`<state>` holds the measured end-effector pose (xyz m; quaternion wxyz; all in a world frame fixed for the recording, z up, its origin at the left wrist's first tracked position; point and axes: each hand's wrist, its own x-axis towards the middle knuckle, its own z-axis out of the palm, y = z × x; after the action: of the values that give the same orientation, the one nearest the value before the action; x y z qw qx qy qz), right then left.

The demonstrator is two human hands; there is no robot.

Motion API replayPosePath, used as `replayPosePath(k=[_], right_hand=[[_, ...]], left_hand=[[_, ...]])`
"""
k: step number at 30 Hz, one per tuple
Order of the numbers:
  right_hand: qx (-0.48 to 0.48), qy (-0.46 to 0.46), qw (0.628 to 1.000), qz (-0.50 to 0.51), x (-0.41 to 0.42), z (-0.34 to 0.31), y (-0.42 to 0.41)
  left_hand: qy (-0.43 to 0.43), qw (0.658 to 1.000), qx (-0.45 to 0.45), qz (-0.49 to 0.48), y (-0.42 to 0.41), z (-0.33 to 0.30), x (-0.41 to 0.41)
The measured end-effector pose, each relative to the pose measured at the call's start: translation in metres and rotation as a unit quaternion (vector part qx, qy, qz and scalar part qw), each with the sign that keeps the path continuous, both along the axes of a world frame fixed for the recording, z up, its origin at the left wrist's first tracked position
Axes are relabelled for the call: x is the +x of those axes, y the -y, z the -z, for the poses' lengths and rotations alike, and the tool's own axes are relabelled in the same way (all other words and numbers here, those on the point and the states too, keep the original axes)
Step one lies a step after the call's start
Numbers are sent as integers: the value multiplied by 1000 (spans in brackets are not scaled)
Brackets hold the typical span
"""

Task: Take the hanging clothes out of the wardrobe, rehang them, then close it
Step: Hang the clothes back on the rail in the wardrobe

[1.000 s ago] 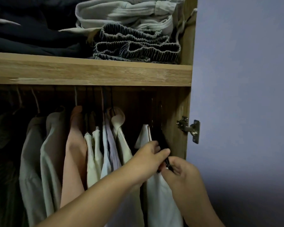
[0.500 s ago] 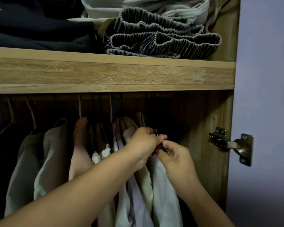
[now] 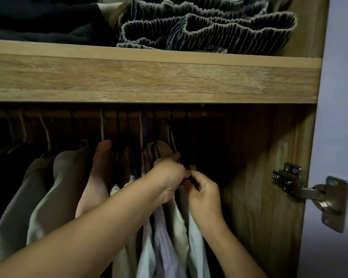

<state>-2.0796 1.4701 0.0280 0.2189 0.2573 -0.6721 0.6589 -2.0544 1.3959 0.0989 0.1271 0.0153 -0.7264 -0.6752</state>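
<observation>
Both the left hand (image 3: 169,177) and the right hand (image 3: 204,194) pinch a thin black hanger (image 3: 192,177) at the row's right end; its pale shirt (image 3: 196,247) looks light and limp, best carried by the stiff hanger.

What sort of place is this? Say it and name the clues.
Likely a home bedroom, at an open wooden wardrobe: garments on hangers under a shelf stacked with folded clothes, and a door hinge on the side panel. Both hands grip a dark hanger.
</observation>
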Motion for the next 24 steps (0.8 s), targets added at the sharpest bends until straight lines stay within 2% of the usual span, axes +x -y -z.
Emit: replayPosePath(k=[4,9,11,16,19,21,24], right_hand=[[8,-3,1000,-14,-11,-3,6],[3,62,998,-28,-26,-21,18],[41,58,997,-16,-23,-15,16],[87,79,992,-45,-16,-13,-4],[154,62,986,-36,-9,-23,-16],[195,50,979,-32,3,-30,-28],[213,69,974,-31,16,-37,-42]], left_hand=[[-2,998,-56,-39,4,4,-9],[23,983,-170,-62,8,-1,-26],[35,976,-204,-71,9,3,-24],[16,989,-150,8,10,6,4],[-10,991,-113,67,14,0,26],[-25,987,-146,70,18,-1,41],[-68,976,-206,22,27,3,55]])
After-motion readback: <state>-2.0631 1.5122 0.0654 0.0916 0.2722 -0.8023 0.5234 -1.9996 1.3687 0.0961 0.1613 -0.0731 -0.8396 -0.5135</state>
